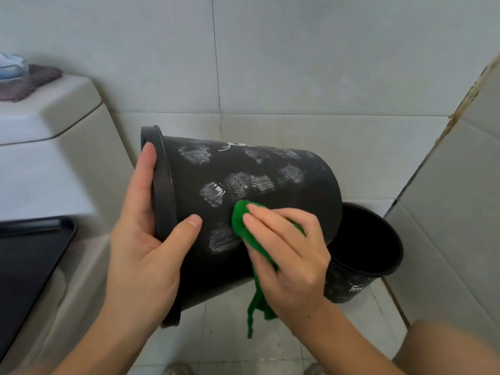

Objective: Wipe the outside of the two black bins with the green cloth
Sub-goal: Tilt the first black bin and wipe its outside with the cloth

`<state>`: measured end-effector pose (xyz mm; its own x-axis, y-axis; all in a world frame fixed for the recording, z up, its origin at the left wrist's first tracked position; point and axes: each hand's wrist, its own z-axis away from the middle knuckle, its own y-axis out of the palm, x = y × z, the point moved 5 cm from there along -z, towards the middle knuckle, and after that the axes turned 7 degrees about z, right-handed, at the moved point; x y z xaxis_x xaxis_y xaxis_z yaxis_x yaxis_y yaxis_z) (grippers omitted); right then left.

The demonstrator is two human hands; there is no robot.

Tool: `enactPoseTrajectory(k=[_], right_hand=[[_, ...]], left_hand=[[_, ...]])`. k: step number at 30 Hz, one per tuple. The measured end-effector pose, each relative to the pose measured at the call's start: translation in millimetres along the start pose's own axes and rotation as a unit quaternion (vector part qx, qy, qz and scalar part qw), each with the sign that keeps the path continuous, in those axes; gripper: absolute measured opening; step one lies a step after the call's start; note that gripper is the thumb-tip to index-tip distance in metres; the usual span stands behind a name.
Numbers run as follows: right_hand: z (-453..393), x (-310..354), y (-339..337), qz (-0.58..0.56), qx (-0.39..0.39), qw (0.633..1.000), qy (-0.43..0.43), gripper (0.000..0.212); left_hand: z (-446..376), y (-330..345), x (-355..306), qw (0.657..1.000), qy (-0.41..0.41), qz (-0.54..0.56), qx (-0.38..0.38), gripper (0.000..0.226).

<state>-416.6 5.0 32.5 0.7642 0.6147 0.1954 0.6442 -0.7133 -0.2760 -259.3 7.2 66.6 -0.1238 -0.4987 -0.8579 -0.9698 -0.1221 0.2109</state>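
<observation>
Centre of the frame, one black bin (270, 190) is held off the floor, tipped on its side with the rim to the left and the base pointing right. The left hand (146, 239) grips that rim: fingers run over the lip and out of sight on the mouth side, thumb pressed on the outer wall. The bin's opening faces away to the left, so the inside is hidden. The right hand (286, 253) pinches the green cloth (243, 226) in a bunch and presses it against the bin's side, lower centre; a loose tail of cloth hangs down below the hand. Pale, scuffed smears dot the black wall above and left of the cloth. There is a small white mark near the top edge of the bin, too small to read.

The second black bin (362, 255) stands upright on the tiled floor (224, 345) at right, its left part covered by the held bin and the right hand; a white logo low on its side is not legible either. Left of frame, a toilet tank (48, 109) is cut off by the edge, with a blurred purplish rag (29, 79) on its lid. A dark tray (29, 255) sits lower left, partly out of frame.
</observation>
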Motion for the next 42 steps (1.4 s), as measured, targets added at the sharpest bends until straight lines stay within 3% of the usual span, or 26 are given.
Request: enactPoseTrajectory(k=[3, 10, 15, 18, 23, 25, 28, 35, 39, 42], right_hand=[[-2.2, -6.2, -3.7, 0.011, -0.002, 1.0, -0.026, 0.015], [-0.6, -43.5, -8.2, 0.062, -0.035, 0.994, 0.085, 0.019], [0.7, -1.1, -2.3, 0.006, -0.018, 1.0, 0.015, 0.018], [-4.8, -7.8, -5.9, 0.017, -0.011, 1.0, -0.007, 0.017], [-5.7, -60.5, -8.9, 0.064, -0.03, 0.987, 0.147, 0.021], [-1.7, -59.6, -7.4, 0.072, -0.041, 0.982, 0.171, 0.021], [-0.3, -39.4, -5.2, 0.044, -0.04, 0.989, 0.137, 0.02], [12.3, 42.5, 0.4, -0.032, -0.003, 0.999, -0.031, 0.018], [4.8, 36.6, 0.3, -0.015, -0.007, 0.996, -0.084, 0.017], [-3.9, 15.8, -2.5, 0.014, -0.018, 0.998, -0.055, 0.015]], left_hand=[[-1.0, -2.2, 0.2, 1.0, -0.011, 0.001, -0.009, 0.078], [-5.2, -13.1, -5.1, 1.0, 0.0, -0.01, -0.029, 0.081], [-2.9, -4.6, -0.4, 1.0, 0.004, -0.005, -0.018, 0.078], [-4.0, -2.9, -1.0, 1.0, 0.0, -0.006, -0.014, 0.077], [-3.7, -12.0, -5.6, 1.0, 0.006, -0.016, -0.021, 0.081], [-3.0, -12.8, -8.0, 0.999, 0.01, -0.022, -0.024, 0.081], [-2.0, -6.6, -5.8, 1.0, 0.009, -0.021, -0.018, 0.078], [1.8, 0.0, 3.9, 1.0, 0.019, 0.013, -0.011, 0.072], [-1.2, -0.2, 4.3, 1.0, 0.009, 0.012, -0.001, 0.073], [-3.2, -4.6, 3.1, 1.0, 0.015, 0.012, -0.011, 0.074]])
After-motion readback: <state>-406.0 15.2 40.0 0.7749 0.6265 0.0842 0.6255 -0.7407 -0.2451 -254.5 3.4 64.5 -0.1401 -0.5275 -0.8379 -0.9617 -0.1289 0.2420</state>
